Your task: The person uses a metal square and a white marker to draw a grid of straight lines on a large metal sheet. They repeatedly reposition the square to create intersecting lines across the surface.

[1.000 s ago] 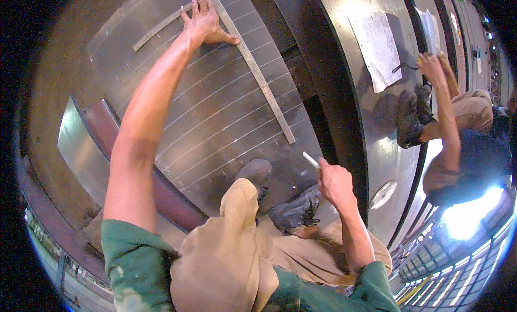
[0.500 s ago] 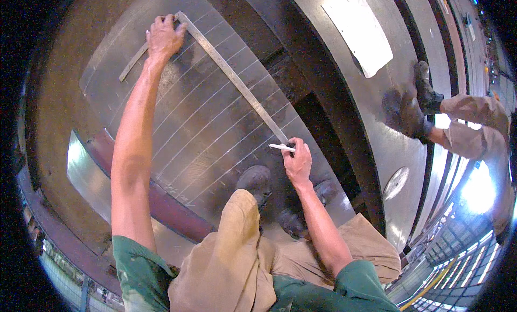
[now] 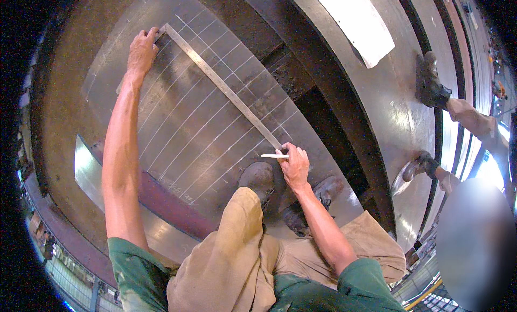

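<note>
A long L-shaped steel square [image 3: 222, 84] lies flat across a grey metal plate [image 3: 177, 110] that carries a grid of thin white lines. At its far corner my left hand [image 3: 142, 52] is closed, fingers pinching the metal; the forearm covers most of the shorter leg. My right hand [image 3: 295, 166] is beside the near end of the long leg, thumb and fingers closed around a white chalk stick [image 3: 273, 156] that points left. Those fingers touch or nearly touch the square's end. One long white line runs just right of the square, crossing several others.
My work shoes [image 3: 257, 178] rest on the marked plate. Right of it are dark gaps between steel parts and a large curved plate [image 3: 371, 104] bearing a white sheet [image 3: 358, 29]. Another person's shoe [image 3: 432, 83] stands there. A dark red beam [image 3: 172, 207] lies left of my knee.
Both my hands have shifted the square left and slightly nearer, leaving a long white line visible on its right. The other person's feet have moved apart, one coming nearer.
</note>
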A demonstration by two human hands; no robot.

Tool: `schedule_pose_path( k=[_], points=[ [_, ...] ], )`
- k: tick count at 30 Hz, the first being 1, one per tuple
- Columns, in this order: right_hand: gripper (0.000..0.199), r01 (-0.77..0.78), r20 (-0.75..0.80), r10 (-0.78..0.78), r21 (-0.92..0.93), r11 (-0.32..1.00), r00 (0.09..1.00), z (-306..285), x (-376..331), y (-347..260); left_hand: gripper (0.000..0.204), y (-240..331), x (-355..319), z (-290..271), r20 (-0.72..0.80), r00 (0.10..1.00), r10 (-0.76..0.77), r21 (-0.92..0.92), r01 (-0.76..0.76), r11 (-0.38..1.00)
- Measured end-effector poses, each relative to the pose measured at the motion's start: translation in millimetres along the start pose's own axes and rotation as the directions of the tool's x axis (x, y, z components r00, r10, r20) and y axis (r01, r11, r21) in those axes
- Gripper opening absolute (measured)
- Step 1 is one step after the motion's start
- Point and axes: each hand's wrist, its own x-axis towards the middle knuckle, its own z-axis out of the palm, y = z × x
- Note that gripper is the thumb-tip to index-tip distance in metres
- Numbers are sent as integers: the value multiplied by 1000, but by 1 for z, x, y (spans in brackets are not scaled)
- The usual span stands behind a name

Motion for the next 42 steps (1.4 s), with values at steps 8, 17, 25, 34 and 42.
schedule_pose_path(
  k=[8,17,25,34,42],
  points=[
    [30,56,52,-53,-65,996,997,-5,6,6,58,-9,-6,12,-10,1000,13,39,-12,999],
    [31,39,48,-39,4,999,998,-6,9,3,55,-18,-4,18,32,994,-106,91,102,991],
    [30,37,57,-37,-9,999,998,-1,6,7,54,-4,-13,7,-4,999,-52,59,52,997],
    [30,45,67,-45,-12,999,997,1,8,9,50,-5,-18,2,-53,998,-42,14,42,999],
    [28,41,41,-41,-10,999,998,4,8,4,52,-10,-17,-1,-32,999,-10,-1,10,1000]
  ],
)
